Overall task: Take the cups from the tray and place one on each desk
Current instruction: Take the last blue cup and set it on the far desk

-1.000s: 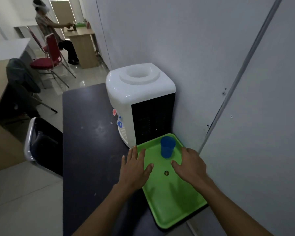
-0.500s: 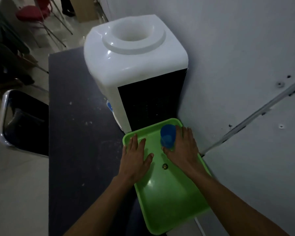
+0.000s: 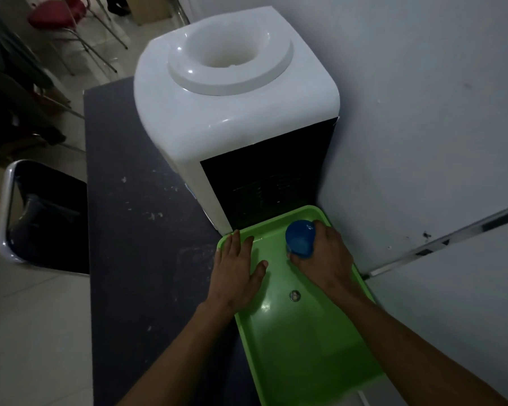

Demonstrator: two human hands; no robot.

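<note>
A blue plastic cup [image 3: 300, 237] stands at the far end of a green tray [image 3: 305, 347] on a dark table. My right hand [image 3: 326, 259] is wrapped around the cup from its right side, fingers closed on it. My left hand [image 3: 237, 268] lies flat, fingers spread, on the tray's far left corner, holding nothing. A small round object [image 3: 294, 295] lies on the tray between my hands.
A white water dispenser [image 3: 232, 112] with no bottle stands just behind the tray, against the grey wall [image 3: 423, 112]. The dark table [image 3: 135, 244] stretches left of the tray. A black bin [image 3: 41, 215] with a chrome rim stands on the floor at left. Red chairs [image 3: 56, 16] are farther back.
The view has come closer and tilted down. My right hand moved forward across the tray and closed around the blue cup. My left hand stayed flat on the tray's left edge.
</note>
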